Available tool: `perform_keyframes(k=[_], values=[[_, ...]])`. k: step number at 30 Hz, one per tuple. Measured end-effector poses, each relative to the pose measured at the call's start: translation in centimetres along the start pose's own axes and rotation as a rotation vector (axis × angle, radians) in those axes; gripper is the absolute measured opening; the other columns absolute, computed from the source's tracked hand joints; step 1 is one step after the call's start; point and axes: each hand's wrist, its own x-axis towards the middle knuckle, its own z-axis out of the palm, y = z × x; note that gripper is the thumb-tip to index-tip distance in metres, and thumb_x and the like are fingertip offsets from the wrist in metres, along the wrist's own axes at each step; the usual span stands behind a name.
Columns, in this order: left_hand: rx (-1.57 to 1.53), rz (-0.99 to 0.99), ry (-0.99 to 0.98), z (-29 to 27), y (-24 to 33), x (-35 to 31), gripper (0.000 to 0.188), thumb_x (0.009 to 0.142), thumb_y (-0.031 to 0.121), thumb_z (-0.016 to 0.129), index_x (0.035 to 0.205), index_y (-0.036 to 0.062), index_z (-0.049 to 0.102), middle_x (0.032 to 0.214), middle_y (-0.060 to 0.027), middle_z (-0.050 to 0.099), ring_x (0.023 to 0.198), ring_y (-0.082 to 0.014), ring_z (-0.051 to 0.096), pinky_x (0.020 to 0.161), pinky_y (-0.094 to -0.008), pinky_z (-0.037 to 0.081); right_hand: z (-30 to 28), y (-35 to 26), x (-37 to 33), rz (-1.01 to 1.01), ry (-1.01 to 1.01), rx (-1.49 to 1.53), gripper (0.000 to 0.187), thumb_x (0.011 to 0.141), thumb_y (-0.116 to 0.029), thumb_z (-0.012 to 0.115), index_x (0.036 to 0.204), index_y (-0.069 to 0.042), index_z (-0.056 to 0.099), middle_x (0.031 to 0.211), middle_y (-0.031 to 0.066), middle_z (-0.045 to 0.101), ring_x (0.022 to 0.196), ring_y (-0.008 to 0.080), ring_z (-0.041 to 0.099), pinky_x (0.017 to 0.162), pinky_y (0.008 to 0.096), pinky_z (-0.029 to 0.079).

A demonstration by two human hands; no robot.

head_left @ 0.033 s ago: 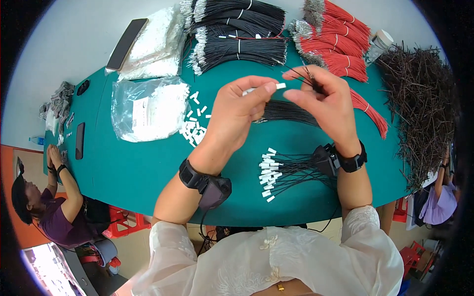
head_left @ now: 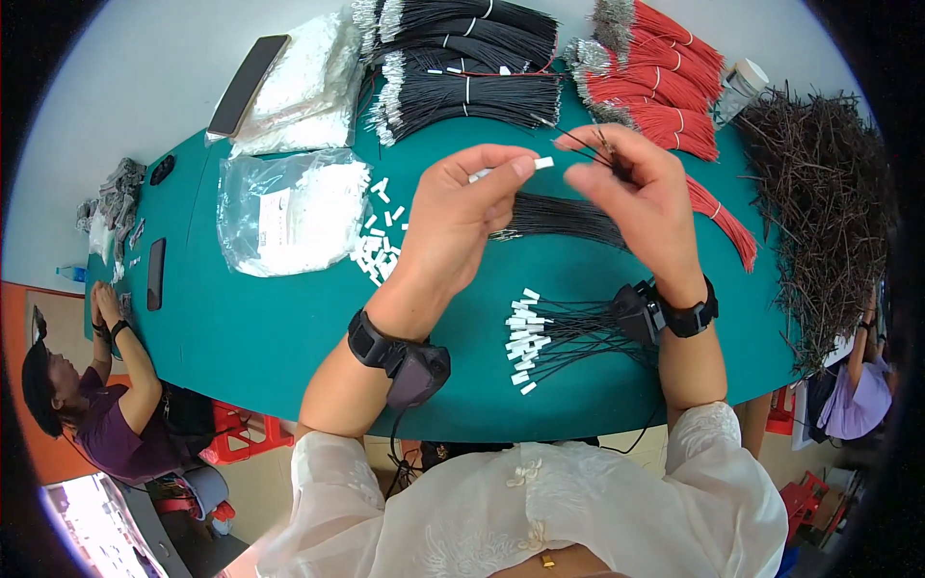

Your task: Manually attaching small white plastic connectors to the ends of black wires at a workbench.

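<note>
L hand [head_left: 472, 197] raised over green counter [head_left: 241, 337]; grip clamped, thumb + forefinger, on small wht connector [head_left: 544, 163], whose end pokes out toward the R. More wht showing inside the curled fingers. R hand [head_left: 644, 183] just opp., grip closed round a few thin blk wires [head_left: 576, 142], though thumb tip & forefinger tip stand apart; one wire runs out up-L past the fingertips. Small gap btwn connector and R thumb. Both wrists strapped w/ blk devices [head_left: 416, 371]. Under the hands, loose blk bundle [head_left: 568, 217] lies flat. Nearer the wearer, by R wrist: fan of wires w/ wht ends [head_left: 525, 337], ends pointing L. L of L hand, scatter of loose wht connectors [head_left: 379, 252] beside clear bag [head_left: 289, 222] full of same-looking pcs. Far side: tied blk bundles [head_left: 467, 91] in middle, tied red bundles [head_left: 665, 82] to R, jar [head_left: 740, 85] w/ wht lid next to them. Single red bundle [head_left: 721, 223] lies past R hand. Far R, big tangled heap of dk brown strands [head_left: 817, 217]. Dk phone [head_left: 248, 87] rests on wht-filled bags [head_left: 306, 82], far L. Co-worker [head_left: 120, 424] in purple sits at L end, hands on counter.
</note>
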Motion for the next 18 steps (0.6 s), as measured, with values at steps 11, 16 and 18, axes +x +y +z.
perform_keyframes(k=[11,16,18], values=[[0.089,0.064,0.043,-0.2,0.4,-0.1,0.017,0.085,0.011,0.069,0.095,-0.0024,0.066,0.066,0.004,0.053,0.052,-0.0013,0.037,0.047,-0.0197,0.025,-0.7,0.5,0.0,0.001,0.06,-0.058,0.011,0.083,-0.008,0.071,0.084,0.001,0.064,0.064,-0.0098,0.041,0.058,-0.0011,0.032,0.05,0.0181,0.024],[0.192,0.092,0.058,0.3,0.8,-0.4,0.011,0.088,0.009,0.064,0.094,0.0005,0.065,0.075,0.0005,0.06,0.054,-0.0014,0.035,0.048,-0.0191,0.027,-0.8,0.2,-0.2,0.021,0.052,-0.058,0.009,0.083,-0.004,0.07,0.085,0.002,0.064,0.067,-0.0089,0.045,0.06,-0.0009,0.035,0.052,0.0176,0.026],[0.196,0.103,0.057,0.2,0.9,-0.4,0.013,0.087,0.01,0.065,0.094,-0.0003,0.065,0.077,-0.0019,0.063,0.054,-0.0014,0.036,0.048,-0.0189,0.027,-0.9,-0.2,-0.4,0.063,0.026,-0.07,0.007,0.085,-0.001,0.068,0.089,0.003,0.064,0.072,-0.0065,0.052,0.065,0.0005,0.042,0.055,0.0178,0.031]])
